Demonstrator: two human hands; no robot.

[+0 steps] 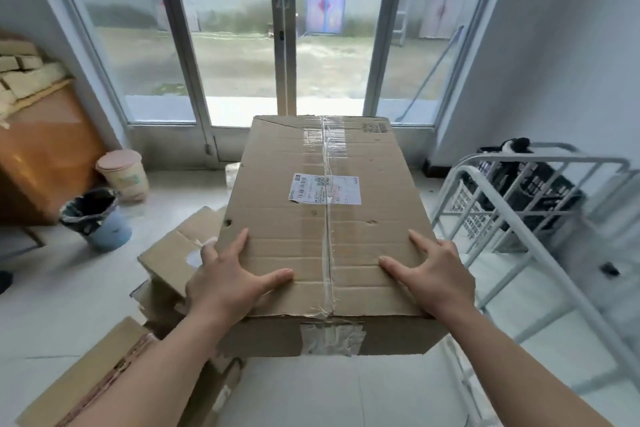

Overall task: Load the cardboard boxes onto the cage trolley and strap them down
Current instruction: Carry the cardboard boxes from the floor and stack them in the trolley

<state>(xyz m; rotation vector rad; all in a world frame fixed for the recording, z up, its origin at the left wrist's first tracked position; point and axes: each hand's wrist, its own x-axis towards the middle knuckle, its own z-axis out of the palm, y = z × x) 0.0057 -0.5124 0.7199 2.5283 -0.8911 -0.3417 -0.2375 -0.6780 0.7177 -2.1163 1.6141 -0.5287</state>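
Brown corrugated cardboard box [318, 218], large and sealed along its top seam with clear tape, fills the middle of the view, and a white shipping label is stuck on its lid. A person steadies it at its near corners. The left hand [235, 276] and right hand [434, 274] each lie spread on top, thumb and forefinger straight and flat, while the outer fingers reach over the side edges, probably squeezing inward to carry it. What supports it from beneath cannot be told. White tubular metal cage trolley [519, 215] stands just to the right, apart from the box, so loading looks about to happen. No strap is visible. Counted: one box in hand; at least three more cardboard boxes [173, 253] heaped on the floor at the left; one trolley; two bins, a blue one with a black liner [100, 222] and a cream lidded one [123, 175].
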